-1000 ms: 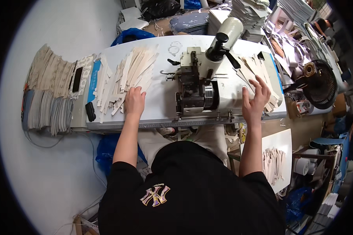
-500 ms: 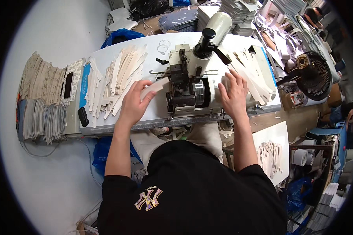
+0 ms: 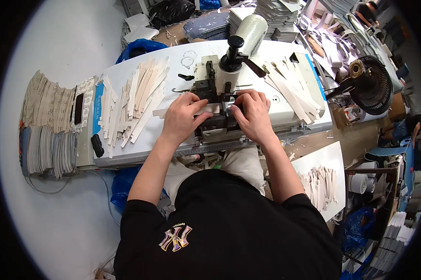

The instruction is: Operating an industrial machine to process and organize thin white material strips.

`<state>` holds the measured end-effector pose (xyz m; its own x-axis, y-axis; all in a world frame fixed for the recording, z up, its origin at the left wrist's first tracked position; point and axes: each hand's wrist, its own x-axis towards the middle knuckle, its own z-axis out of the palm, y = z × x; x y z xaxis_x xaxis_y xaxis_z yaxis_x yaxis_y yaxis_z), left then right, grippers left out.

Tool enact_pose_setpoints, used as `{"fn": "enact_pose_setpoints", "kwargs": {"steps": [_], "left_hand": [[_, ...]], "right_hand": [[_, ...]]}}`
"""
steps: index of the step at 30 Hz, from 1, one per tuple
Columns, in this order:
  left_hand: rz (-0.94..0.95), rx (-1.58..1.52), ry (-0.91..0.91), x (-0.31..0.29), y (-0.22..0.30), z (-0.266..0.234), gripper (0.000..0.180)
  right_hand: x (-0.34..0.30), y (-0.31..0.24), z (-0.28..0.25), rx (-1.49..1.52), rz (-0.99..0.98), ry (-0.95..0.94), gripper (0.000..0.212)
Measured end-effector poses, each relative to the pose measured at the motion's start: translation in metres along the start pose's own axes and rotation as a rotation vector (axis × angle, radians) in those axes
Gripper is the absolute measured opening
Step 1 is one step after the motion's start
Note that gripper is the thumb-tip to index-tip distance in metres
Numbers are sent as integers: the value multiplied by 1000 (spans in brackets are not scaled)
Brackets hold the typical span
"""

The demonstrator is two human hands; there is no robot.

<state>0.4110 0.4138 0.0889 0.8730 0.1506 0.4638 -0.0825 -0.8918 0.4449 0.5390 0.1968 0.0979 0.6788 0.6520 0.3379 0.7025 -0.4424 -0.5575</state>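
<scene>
My left hand (image 3: pixel 186 116) is closed on a pale flat strip (image 3: pixel 159 113), whose tail sticks out to the left under the hand. The strip's other end lies at the working part of a cream and black bench machine (image 3: pixel 209 88). My right hand (image 3: pixel 254 115) is curled against the machine's right side, thumb and fingers bent close to its middle. What those fingers grip, if anything, is hidden. Left of the machine lies a loose pile of pale strips (image 3: pixel 140 98). Behind and right of my right hand is another pile of strips (image 3: pixel 292 91).
Grey folded stacks (image 3: pixel 52 149) and a dark phone (image 3: pixel 79 108) sit at the far left. A black fan (image 3: pixel 371 86) stands right of the table. A white board (image 3: pixel 329 156) holding short strips is beside my right arm. Another person (image 3: pixel 367 14) is at the far right.
My left hand has moved right with the strip and laid it at the machine. My right hand has moved left from the machine's right-hand bed to its working part and curled its fingers.
</scene>
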Motion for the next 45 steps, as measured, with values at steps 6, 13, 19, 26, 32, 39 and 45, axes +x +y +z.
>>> {"fn": "enact_pose_setpoints", "kwargs": {"steps": [6,13,19,26,32,39,45], "left_hand": [[18,-2,61,-1,0,6,34],[-19,-60,85,-3,3,7,33],[-52,-72,115,-6,5,12,33],[-131,-62,183,-24,-17,2,30],[-485,155,199,-49,-93,-21,27],[-646,638,243,-44,-192,-24,34],[-676,601,152,-35,-235,-25,35]], "right_hand": [[4,2,0,-19,3,14,23],[-1,25,-30,-30,4,220,19],[-19,65,-86,-27,133,449,19],[-23,101,-83,-154,520,757,28],[-37,90,-80,-355,531,722,37],[-23,42,-46,-122,106,617,38],[-1,25,12,-159,-17,357,27]]}}
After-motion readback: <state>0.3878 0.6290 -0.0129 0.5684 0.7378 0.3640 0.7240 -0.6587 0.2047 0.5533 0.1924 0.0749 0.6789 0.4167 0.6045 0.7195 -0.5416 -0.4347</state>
